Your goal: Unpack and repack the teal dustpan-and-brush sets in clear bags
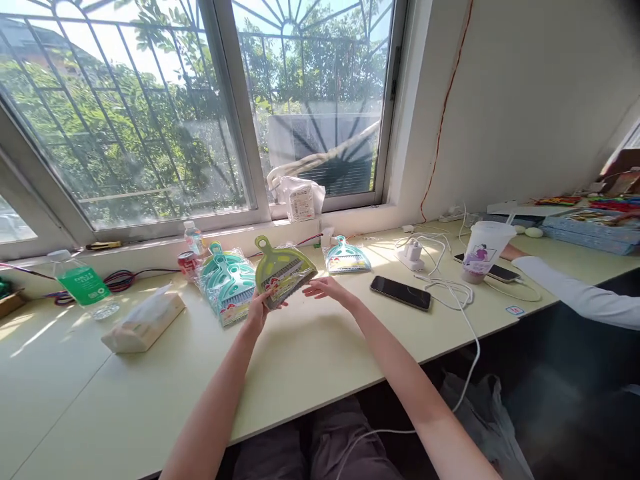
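My left hand [260, 308] grips the lower left corner of a yellow-green mini dustpan and brush set [284, 268], tilted above the table in clear wrapping. Close to the set's lower right corner is my right hand [324, 289], its fingers stretched out and apart; I cannot tell whether the fingertips touch the wrapping. Several turquoise dustpan sets [225, 283] lie overlapping in plastic just left of the one I hold. Another turquoise dustpan set [346, 257] lies flat behind my right hand, near the window sill.
A black phone [400, 293] lies right of my hand, beside white cables and a charger [413, 253]. A plastic cup [484, 252] stands near a co-worker's sleeve [575, 287]. Leftward are a tissue pack [145, 321], a green-labelled bottle [85, 285] and a red can [188, 265].
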{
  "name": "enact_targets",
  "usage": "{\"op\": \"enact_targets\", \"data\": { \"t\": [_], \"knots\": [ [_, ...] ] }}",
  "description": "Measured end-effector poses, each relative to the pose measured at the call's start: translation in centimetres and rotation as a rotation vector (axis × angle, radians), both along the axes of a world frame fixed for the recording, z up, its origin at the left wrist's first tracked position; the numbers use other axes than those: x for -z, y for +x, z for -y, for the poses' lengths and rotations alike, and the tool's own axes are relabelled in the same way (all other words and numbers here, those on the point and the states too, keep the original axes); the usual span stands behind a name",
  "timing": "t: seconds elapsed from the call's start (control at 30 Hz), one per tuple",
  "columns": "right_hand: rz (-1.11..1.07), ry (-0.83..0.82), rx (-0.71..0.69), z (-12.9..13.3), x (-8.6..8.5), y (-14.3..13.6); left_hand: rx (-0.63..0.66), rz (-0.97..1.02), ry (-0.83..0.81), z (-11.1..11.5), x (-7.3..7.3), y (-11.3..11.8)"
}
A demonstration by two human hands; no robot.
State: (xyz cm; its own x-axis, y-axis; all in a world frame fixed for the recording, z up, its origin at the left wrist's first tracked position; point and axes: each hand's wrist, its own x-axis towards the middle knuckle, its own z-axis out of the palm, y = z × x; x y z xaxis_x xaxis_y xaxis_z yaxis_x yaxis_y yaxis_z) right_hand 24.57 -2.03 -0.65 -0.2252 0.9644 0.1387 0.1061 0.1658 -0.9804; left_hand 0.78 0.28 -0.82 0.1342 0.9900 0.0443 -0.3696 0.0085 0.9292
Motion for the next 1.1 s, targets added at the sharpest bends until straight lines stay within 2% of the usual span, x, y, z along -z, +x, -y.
{"op": "enact_targets", "data": {
  "t": [0.13, 0.2, 0.23, 0.37, 0.5, 0.67, 0.8, 0.97, 1.1],
  "knots": [
    [0.571, 0.579, 0.283, 0.1, 0.3, 0.7, -0.137, 0.114, -0.140, -0.7, -0.1, -1.7],
    [0.746, 0.783, 0.316, -0.3, 0.8, 0.5, -0.134, 0.138, -0.225, -0.8, 0.1, -1.8],
    [0.775, 0.832, 0.320, -0.7, 1.1, 0.4, -0.115, 0.133, -0.255, -0.8, 0.3, -1.8],
    [0.644, 0.813, 0.311, -1.8, 2.1, 0.0, -0.034, 0.083, -0.278, -0.6, 1.0, -1.4],
    [0.592, 0.757, 0.277, -1.4, 2.7, -0.4, 0.023, 0.042, -0.244, -0.2, 1.3, -1.4],
    [0.610, 0.651, 0.417, -0.5, 2.6, -1.1, 0.061, -0.026, -0.287, 0.4, 1.1, -1.0],
    [0.645, 0.640, 0.487, -0.7, 2.4, -0.6, 0.110, -0.060, -0.202, 1.1, 0.8, 0.2],
    [0.572, 0.634, 0.628, -1.0, 2.1, -0.1, 0.200, -0.144, -0.075, 1.8, -0.1, 1.4],
    [0.449, 0.619, 0.674, -1.3, 2.2, -0.5, 0.217, -0.191, -0.058, 2.1, -0.8, 1.9]
  ]
}}
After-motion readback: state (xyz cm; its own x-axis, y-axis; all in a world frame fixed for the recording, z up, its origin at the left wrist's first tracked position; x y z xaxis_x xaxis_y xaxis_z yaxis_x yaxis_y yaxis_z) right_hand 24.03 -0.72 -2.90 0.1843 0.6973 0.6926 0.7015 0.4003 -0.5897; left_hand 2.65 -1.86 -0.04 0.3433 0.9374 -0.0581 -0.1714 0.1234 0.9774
